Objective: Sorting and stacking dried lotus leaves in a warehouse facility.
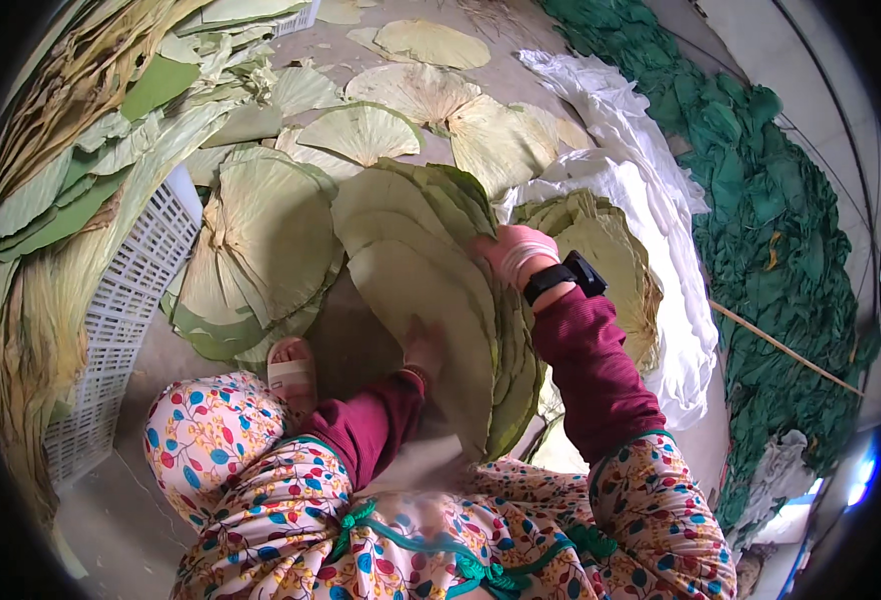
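A thick stack of large, flat, dried lotus leaves stands tilted in front of me, pale green faces toward the left and darker edges to the right. My right hand, with a black wristwatch and a pale band at the wrist, is closed on the upper right edge of this stack; its fingertips are partly hidden. Lower down, my left hand is against the stack's pale face, its fingers smeared by motion. Just right of my right hand, another pile of leaves rests on white cloth.
Fanned lotus leaves lie on the floor at left, and more farther back. A white slatted plastic crate stands at far left among heaped dry leaves. Along the right run a bunched green net and a thin stick.
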Motion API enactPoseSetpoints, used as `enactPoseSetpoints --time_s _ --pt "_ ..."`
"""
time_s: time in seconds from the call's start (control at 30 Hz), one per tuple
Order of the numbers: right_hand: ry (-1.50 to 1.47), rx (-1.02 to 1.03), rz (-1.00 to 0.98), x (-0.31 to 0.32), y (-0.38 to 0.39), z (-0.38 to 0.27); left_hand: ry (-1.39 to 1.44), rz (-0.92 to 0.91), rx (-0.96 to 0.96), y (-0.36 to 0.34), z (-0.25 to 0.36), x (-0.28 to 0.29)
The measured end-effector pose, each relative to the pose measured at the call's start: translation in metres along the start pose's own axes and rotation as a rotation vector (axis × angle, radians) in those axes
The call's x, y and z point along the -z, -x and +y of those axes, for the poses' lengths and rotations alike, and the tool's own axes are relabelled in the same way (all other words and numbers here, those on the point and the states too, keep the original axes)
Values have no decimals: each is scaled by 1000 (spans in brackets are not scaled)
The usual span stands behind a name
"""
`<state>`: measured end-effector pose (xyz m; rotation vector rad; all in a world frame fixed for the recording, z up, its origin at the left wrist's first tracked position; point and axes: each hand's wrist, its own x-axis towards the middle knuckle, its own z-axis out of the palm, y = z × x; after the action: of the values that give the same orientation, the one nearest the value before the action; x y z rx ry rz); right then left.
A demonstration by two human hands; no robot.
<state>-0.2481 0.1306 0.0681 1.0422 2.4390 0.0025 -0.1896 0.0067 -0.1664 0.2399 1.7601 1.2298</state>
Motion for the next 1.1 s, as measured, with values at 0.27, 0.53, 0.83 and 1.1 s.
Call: enactPoseSetpoints --time_s 0.27,0.53,0.83,1.1 --pt "-78 382 61 -2 11 -62 -398 253 -147 -102 -181 55" --pt "-167 291 242 -35 10 69 436 217 181 -14 4 24" --pt "-690 316 290 -61 19 108 500 162 141 -43 -51 37" --pt "-964 318 147 -22 32 140 975 -118 177 -47 -78 44"
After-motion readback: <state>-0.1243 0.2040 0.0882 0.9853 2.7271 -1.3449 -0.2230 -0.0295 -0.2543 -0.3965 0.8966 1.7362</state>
